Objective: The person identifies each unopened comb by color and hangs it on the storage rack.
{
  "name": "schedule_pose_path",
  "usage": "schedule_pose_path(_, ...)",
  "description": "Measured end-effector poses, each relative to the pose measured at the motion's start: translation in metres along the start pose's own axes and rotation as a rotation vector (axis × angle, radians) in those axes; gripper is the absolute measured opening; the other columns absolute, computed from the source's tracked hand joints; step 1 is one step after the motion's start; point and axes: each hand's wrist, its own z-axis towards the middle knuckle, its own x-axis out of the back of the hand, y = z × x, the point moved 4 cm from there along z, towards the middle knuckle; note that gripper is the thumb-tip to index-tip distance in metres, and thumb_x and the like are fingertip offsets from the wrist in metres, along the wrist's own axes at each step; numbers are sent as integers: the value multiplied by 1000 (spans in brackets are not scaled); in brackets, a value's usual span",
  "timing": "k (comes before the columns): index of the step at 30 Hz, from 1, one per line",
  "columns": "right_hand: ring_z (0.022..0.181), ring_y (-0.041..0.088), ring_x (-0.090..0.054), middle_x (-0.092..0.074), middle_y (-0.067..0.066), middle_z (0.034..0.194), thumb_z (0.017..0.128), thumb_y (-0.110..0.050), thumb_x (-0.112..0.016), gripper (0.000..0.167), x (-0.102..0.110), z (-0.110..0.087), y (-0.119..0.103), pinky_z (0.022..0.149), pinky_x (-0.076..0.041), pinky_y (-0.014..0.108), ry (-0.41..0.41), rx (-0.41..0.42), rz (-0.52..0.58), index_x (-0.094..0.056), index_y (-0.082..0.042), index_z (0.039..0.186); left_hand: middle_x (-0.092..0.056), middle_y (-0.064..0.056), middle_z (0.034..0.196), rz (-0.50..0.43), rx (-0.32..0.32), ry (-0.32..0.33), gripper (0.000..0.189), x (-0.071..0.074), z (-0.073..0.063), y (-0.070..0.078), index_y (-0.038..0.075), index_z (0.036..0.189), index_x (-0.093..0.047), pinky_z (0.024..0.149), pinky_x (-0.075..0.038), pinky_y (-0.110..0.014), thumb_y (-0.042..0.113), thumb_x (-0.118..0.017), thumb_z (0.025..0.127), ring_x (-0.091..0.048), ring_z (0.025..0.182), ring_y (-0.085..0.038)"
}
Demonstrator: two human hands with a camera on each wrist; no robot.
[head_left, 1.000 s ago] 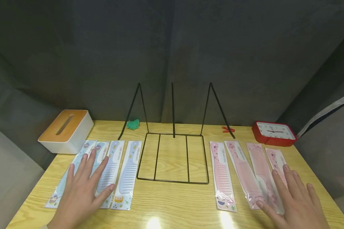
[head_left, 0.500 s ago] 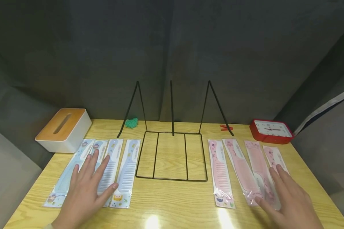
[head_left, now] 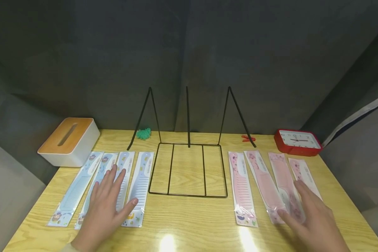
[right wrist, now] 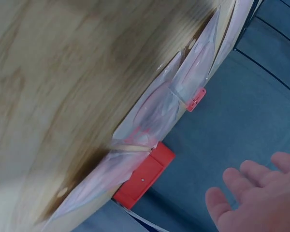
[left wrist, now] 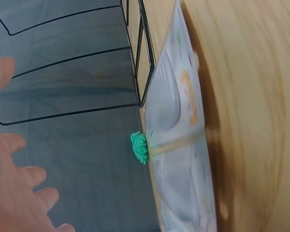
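Note:
My left hand [head_left: 105,206], fingers spread and straight, hovers over several packaged blue combs laid side by side. Its fingers partly cover the middle ones, while the leftmost blue comb [head_left: 74,190] and the rightmost blue comb [head_left: 141,187] show more fully. In the left wrist view that hand is raised clear of the comb packets [left wrist: 166,106]. Over at the right, my right hand [head_left: 316,220] hangs above several packaged pink combs [head_left: 266,185], fingers loosely extended, holding nothing. The right wrist view shows its fingers apart from the pink packets [right wrist: 154,106].
Between the two rows stands a black wire rack [head_left: 188,115] with a rectangular base and tall uprights. Behind are a white tissue box [head_left: 83,148] with a wooden lid, a green string bundle [head_left: 143,133], a red clip [head_left: 248,138] and a red clock [head_left: 299,150]. Dark curtains surround the table.
My left hand has shifted right, uncovering more of the leftmost blue combs. My right hand has moved slightly left and turned, with its fingers closer together. The combs lie where they were.

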Motion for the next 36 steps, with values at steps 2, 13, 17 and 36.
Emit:
schedule_pose_path(2,134,56,-32,-27,32,157,87,-55,-72,102,0,1,0,95,-24,81,-5,-10,24,-19,-4,158,-11,-11,168,-33,4,-1,87,-3,1,1,20,161,-21,114,-8,-70,43,-69,92,-15,151,-42)
schedule_pose_path(13,133,60,-33,-34,35,151,90,-38,-75,91,-1,6,-1,100,-25,77,25,11,222,-25,4,154,-16,-13,167,-112,14,-16,89,-22,8,9,14,161,-21,109,-16,-75,40,-71,91,-22,148,-42)
schedule_pose_path(17,135,60,-29,-29,35,154,92,-48,-70,96,-3,9,3,98,-26,78,-57,-97,225,-20,2,156,-16,-10,167,-126,27,-40,90,-30,10,13,15,161,-18,110,-16,-73,42,-70,92,-23,148,-41)
schedule_pose_path(36,127,49,-47,-43,29,147,92,-52,-69,83,-17,16,11,95,-44,64,-81,-201,296,-35,-2,149,-30,-18,161,-178,111,-181,87,-58,15,25,8,158,-24,110,-14,-74,34,-73,92,-31,146,-40)
